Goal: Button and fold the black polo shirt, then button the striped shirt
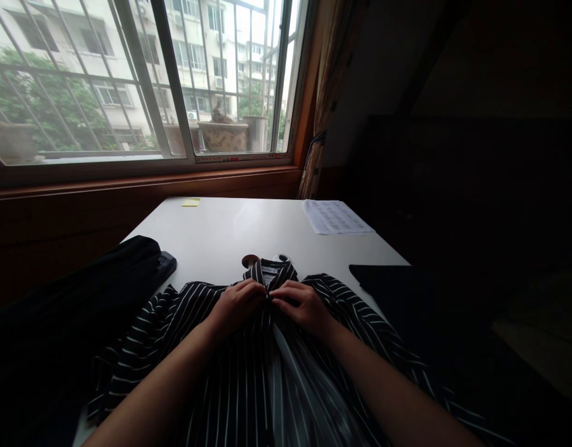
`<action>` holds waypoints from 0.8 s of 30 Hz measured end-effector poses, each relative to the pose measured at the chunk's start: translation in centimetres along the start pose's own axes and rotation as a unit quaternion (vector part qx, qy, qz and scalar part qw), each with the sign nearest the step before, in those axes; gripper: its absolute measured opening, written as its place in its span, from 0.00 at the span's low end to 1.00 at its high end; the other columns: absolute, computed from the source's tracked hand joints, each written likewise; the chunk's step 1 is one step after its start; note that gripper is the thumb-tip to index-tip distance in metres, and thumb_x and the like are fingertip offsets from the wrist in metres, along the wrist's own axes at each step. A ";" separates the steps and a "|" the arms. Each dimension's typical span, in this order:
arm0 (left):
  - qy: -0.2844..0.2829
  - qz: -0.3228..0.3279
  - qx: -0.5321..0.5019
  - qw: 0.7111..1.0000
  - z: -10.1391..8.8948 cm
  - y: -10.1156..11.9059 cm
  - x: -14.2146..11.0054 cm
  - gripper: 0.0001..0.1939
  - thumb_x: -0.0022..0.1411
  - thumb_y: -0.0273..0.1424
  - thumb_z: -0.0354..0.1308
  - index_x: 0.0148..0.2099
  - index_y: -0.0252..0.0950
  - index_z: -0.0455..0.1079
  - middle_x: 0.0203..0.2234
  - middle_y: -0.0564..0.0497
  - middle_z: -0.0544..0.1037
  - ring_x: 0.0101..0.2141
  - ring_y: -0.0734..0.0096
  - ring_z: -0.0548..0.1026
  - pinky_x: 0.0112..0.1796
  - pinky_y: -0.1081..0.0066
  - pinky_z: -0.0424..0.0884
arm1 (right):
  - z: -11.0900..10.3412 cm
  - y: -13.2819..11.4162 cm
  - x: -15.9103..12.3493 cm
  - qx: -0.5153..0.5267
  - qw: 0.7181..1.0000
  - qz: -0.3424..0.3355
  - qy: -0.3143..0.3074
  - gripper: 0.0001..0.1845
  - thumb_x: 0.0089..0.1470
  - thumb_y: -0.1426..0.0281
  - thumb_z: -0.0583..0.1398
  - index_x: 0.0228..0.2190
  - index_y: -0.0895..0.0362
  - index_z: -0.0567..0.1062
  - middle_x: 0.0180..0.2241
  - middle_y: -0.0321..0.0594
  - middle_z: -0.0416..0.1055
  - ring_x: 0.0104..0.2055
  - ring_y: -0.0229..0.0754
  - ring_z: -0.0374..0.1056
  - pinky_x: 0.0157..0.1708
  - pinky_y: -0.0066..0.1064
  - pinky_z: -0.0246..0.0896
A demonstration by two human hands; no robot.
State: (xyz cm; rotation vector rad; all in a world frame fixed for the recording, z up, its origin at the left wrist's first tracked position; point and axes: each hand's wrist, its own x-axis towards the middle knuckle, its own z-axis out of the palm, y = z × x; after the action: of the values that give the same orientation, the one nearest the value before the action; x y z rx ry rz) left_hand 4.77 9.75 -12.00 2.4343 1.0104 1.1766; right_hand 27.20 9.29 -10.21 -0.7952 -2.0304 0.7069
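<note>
A dark shirt with white stripes [230, 379] lies spread over the near part of the white table, its collar [286, 270] pointing away from me. Below the collar, the front is parted and shows a paler inner side. My left hand [241, 304] pinches the left front edge near the top. From the other side my right hand [303, 304] pinches the facing edge, and the fingertips of both hands nearly meet. Any button between them is too small to make out.
Dark clothing [122, 267] is heaped on the left, and dark cloth [388, 285] lies at the right edge. Printed sheets [336, 217] and a yellow sticky note [191, 202] rest on the far part of the white table [248, 217]. Behind stands a barred window [230, 81].
</note>
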 end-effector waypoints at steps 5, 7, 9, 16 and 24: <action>-0.027 0.024 0.019 0.999 -0.2 0.4 0.2 0.03 0.68 0.27 0.55 0.43 0.37 0.70 0.35 0.50 0.76 0.34 0.71 0.75 0.36 0.73 0.72 | -0.1 0.1 0.3 0.011 1.000 0.018 -0.001 0.09 0.61 0.64 0.61 0.39 0.53 0.81 0.35 0.40 0.76 0.38 0.43 0.73 0.41 0.34 0.68; -0.043 0.029 0.033 0.998 -0.2 0.6 0.2 0.03 0.68 0.28 0.56 0.43 0.37 0.70 0.35 0.50 0.75 0.34 0.71 0.75 0.35 0.73 0.71 | -0.1 0.4 0.4 0.011 1.000 0.025 -0.005 0.09 0.61 0.64 0.61 0.36 0.53 0.81 0.34 0.40 0.76 0.38 0.43 0.73 0.41 0.34 0.67; -0.056 0.032 0.043 0.997 -0.1 0.8 0.2 0.04 0.68 0.28 0.55 0.43 0.37 0.70 0.36 0.50 0.75 0.33 0.71 0.75 0.35 0.73 0.71 | -0.1 0.6 0.4 0.009 0.999 0.033 -0.012 0.09 0.61 0.63 0.62 0.35 0.54 0.80 0.33 0.39 0.77 0.37 0.43 0.73 0.41 0.35 0.67; -0.063 0.059 0.068 0.994 0.1 0.4 -0.1 0.07 0.71 0.30 0.51 0.44 0.37 0.70 0.36 0.50 0.75 0.33 0.73 0.74 0.34 0.74 0.70 | -0.2 0.8 0.5 0.041 0.996 0.075 -0.032 0.10 0.58 0.62 0.63 0.33 0.55 0.80 0.33 0.38 0.77 0.37 0.42 0.73 0.41 0.33 0.66; -0.087 0.145 0.134 0.977 -0.1 0.5 0.0 0.10 0.72 0.31 0.49 0.46 0.36 0.71 0.35 0.48 0.76 0.33 0.70 0.75 0.35 0.71 0.71 | -0.5 1.2 0.5 0.078 0.982 0.160 -0.067 0.13 0.55 0.59 0.65 0.32 0.57 0.80 0.32 0.38 0.77 0.35 0.43 0.72 0.37 0.32 0.66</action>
State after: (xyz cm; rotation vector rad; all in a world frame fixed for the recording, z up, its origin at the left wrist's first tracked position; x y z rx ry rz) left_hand 4.97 9.36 -11.69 2.9178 0.8273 0.9335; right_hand 27.76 10.52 -10.55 -1.0159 -1.9546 1.1152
